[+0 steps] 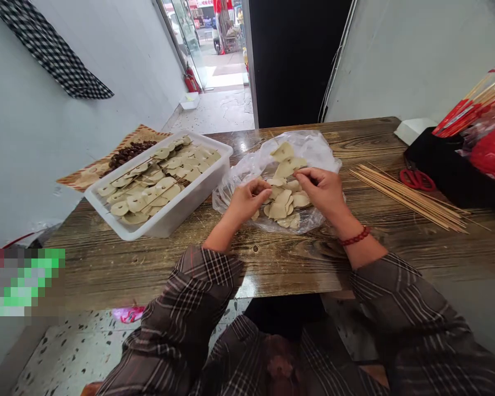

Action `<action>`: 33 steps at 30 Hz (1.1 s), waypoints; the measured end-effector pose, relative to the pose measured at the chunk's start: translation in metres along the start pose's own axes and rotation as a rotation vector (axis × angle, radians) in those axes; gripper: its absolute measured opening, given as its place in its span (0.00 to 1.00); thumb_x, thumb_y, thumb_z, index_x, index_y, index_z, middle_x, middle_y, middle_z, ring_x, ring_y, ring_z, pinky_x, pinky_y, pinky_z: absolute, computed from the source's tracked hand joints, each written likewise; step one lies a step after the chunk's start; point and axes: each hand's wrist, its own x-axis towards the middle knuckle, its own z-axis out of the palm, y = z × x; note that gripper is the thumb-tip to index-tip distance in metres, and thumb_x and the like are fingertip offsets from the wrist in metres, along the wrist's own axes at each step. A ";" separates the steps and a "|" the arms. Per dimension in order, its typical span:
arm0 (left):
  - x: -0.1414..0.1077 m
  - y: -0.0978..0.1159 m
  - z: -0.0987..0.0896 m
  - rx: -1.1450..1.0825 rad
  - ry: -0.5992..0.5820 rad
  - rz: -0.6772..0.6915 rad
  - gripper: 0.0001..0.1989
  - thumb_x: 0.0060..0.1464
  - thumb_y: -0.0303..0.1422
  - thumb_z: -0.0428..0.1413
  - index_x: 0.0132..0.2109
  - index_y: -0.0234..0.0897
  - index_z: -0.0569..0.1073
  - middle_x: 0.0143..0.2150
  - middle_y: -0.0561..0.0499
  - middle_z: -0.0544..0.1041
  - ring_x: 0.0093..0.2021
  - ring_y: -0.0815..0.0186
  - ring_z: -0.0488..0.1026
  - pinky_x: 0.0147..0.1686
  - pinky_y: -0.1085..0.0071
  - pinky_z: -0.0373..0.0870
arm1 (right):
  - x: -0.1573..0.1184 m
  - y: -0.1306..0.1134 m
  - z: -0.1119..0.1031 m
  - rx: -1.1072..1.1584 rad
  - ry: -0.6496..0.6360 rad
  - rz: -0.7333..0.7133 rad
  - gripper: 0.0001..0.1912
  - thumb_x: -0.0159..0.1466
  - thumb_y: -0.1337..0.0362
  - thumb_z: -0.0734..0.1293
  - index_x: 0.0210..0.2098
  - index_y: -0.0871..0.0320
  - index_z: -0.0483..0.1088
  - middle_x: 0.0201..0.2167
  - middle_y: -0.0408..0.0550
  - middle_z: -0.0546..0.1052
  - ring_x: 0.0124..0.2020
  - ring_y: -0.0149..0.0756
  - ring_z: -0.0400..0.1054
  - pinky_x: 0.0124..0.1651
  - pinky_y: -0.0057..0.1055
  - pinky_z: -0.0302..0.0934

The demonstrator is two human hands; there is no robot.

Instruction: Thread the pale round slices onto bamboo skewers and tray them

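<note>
Thin, flat beige slices (281,206) lie in a loose heap on a clear plastic bag (251,163) spread over the table. My left hand (247,202) is at the heap's left side, its fingers curled and thumb and forefinger nearly together; whatever is between them is too small to make out. At the right side, my right hand (322,191) pinches the edge of a beige slice (289,166) at the top of the heap. On my left, a white plastic tub (165,220) holds many similar slices threaded on sticks (150,192).
Bare wooden skewers (410,198) lie on the wooden table (297,269) at the right, beside red-handled scissors (416,180). A black box (441,170) holds red-wrapped sticks (462,113). Dark brown skewered pieces (131,152) rest on a woven mat (82,175) behind the tub.
</note>
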 end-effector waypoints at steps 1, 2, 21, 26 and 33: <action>0.000 -0.001 -0.001 0.107 -0.049 0.035 0.05 0.45 0.29 0.64 0.32 0.36 0.78 0.28 0.51 0.75 0.29 0.69 0.67 0.31 0.74 0.63 | 0.002 0.002 -0.003 0.012 0.026 0.014 0.12 0.63 0.60 0.66 0.34 0.59 0.79 0.29 0.46 0.80 0.29 0.34 0.71 0.32 0.30 0.62; 0.000 -0.001 -0.001 0.196 -0.101 0.067 0.04 0.43 0.27 0.64 0.31 0.37 0.78 0.27 0.52 0.74 0.28 0.69 0.66 0.30 0.74 0.62 | 0.003 0.003 -0.004 0.021 0.043 0.023 0.12 0.63 0.60 0.66 0.34 0.59 0.79 0.28 0.46 0.80 0.28 0.34 0.70 0.31 0.29 0.61; 0.006 -0.002 -0.019 -0.250 0.139 -0.049 0.11 0.42 0.34 0.66 0.32 0.34 0.76 0.25 0.54 0.72 0.23 0.75 0.64 0.24 0.77 0.60 | -0.002 -0.007 -0.003 0.073 -0.036 0.022 0.12 0.63 0.59 0.67 0.36 0.60 0.80 0.30 0.47 0.81 0.29 0.35 0.72 0.32 0.30 0.62; 0.010 -0.001 -0.032 -0.437 0.329 -0.069 0.13 0.39 0.33 0.68 0.32 0.34 0.73 0.26 0.55 0.73 0.24 0.74 0.69 0.23 0.78 0.63 | -0.007 -0.008 -0.002 0.066 -0.194 -0.069 0.11 0.63 0.60 0.67 0.36 0.57 0.81 0.33 0.48 0.83 0.34 0.40 0.76 0.37 0.34 0.67; 0.012 0.001 -0.038 -0.537 0.495 -0.053 0.12 0.42 0.27 0.64 0.35 0.35 0.70 0.27 0.57 0.75 0.24 0.74 0.71 0.24 0.78 0.65 | -0.013 -0.013 0.003 -0.015 -0.393 -0.200 0.10 0.64 0.62 0.66 0.34 0.57 0.81 0.35 0.49 0.83 0.36 0.42 0.78 0.39 0.35 0.69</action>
